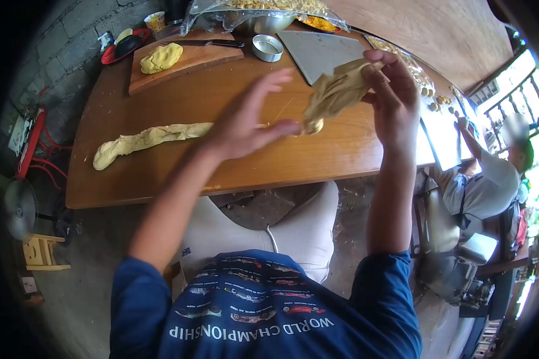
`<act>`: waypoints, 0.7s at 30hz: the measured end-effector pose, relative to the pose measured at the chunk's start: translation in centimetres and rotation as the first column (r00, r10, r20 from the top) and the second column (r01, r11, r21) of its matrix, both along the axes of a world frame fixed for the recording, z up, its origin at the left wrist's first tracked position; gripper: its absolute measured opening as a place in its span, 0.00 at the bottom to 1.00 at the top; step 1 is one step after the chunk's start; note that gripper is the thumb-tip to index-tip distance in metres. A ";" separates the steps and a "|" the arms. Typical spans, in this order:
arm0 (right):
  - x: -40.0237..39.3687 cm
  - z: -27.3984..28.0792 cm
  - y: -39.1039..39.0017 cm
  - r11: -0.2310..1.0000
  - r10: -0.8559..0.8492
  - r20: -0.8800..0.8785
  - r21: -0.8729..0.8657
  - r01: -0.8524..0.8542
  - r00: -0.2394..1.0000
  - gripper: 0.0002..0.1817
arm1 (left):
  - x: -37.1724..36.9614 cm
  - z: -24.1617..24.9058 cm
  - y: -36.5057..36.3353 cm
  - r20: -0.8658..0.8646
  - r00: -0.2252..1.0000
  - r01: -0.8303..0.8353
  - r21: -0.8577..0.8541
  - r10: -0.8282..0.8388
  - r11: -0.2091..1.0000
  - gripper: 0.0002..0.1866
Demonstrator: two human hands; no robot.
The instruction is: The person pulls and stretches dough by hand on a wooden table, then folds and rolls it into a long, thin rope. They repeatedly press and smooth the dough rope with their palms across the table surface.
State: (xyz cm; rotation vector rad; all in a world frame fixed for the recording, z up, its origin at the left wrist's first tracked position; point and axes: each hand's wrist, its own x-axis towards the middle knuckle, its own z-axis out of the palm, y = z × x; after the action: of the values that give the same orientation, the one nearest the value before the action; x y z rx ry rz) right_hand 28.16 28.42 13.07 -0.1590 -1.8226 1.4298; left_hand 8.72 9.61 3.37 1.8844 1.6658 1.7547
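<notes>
A long roll of pale dough (153, 140) lies along the front of the wooden table. My left hand (245, 116) hovers over its right part, fingers apart and slightly blurred, with nothing in them. The hand hides that stretch of the roll. Between thumb and fingers, my right hand (394, 90) pinches a wrinkled, folded tan sheet (340, 90) that looks like dough. This sheet hangs down to the left, its lower end overlapping a small pale lump (313, 127) near my left thumb.
At the back left, a cutting board (188, 63) bears a yellow dough lump (161, 58) and a knife (212, 43). A round metal tin (267, 48) and a grey metal sheet (320, 52) are behind my hands. A person (491, 179) sits at the far right.
</notes>
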 end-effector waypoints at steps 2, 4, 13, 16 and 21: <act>0.2 0.9 -2.0 0.994 0.109 -0.030 -0.018 -0.109 0.994 0.11 | 2.7 1.5 2.7 0.087 0.990 0.106 0.062 -0.112 0.992 0.36; 1.4 1.2 -0.8 1.000 0.028 -0.051 0.005 -0.028 0.998 0.12 | 4.5 3.8 3.3 0.467 0.824 0.489 -0.303 -0.320 0.818 0.29; 4.4 -5.4 3.0 0.936 -0.130 0.008 -0.328 0.125 0.991 0.08 | 0.1 3.5 1.3 0.299 0.946 0.241 -0.379 -0.128 0.894 0.15; 3.5 -6.6 2.8 0.981 0.028 0.100 -0.193 -0.008 0.995 0.11 | -0.4 2.9 0.6 0.294 0.949 0.216 -0.356 -0.110 0.909 0.16; 1.0 -7.0 0.6 0.965 0.262 0.331 -0.110 -0.239 0.907 0.21 | -0.6 3.6 -0.5 0.314 0.947 0.191 -0.378 -0.068 0.906 0.18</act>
State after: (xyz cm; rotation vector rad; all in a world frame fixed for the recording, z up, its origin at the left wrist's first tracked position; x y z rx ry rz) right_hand 29.16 29.03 6.04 -0.2259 -2.1397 1.7301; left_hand 8.09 9.14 6.99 1.4373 1.5936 1.4159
